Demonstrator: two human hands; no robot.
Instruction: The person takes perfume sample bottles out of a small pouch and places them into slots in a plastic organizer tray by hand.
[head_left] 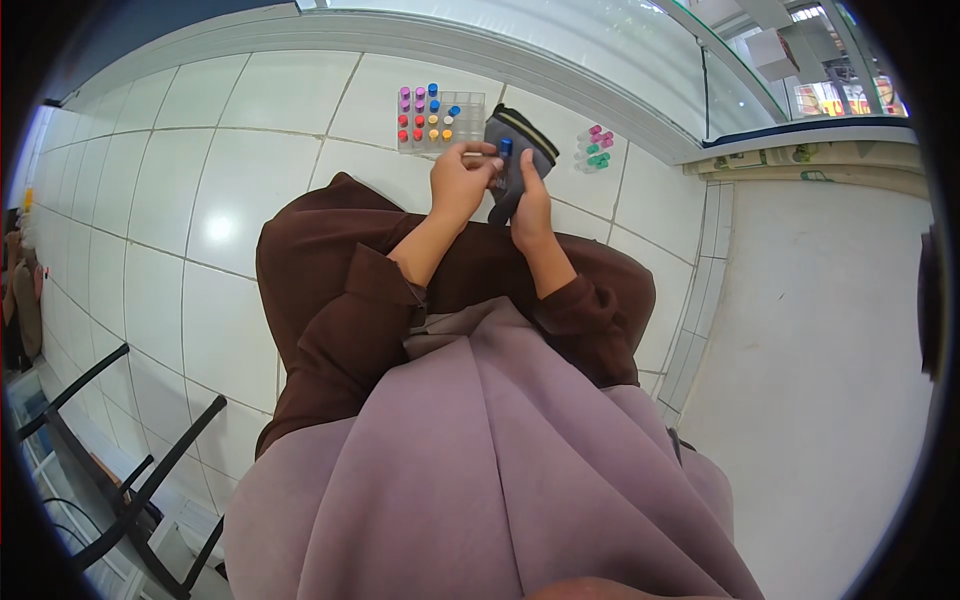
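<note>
My left hand (458, 187) pinches a small clear tube with a blue cap (506, 148). The tube is upright in front of a dark grey zipped pouch (519, 150). My right hand (533, 203) grips the pouch from its right side, thumb along its face; whether its zip is open I cannot tell. Left of the pouch, a clear rack (466, 128) on the floor holds several tubes with purple, blue, red and orange caps. To the right lies a group of tubes with pink caps (598, 135) and green caps (597, 160).
White floor tiles (220, 190) surround my crossed legs. A glass display case (620, 50) runs along the back, with folded cloth (820, 165) at its right end. Black metal chair legs (165, 470) stand at the lower left.
</note>
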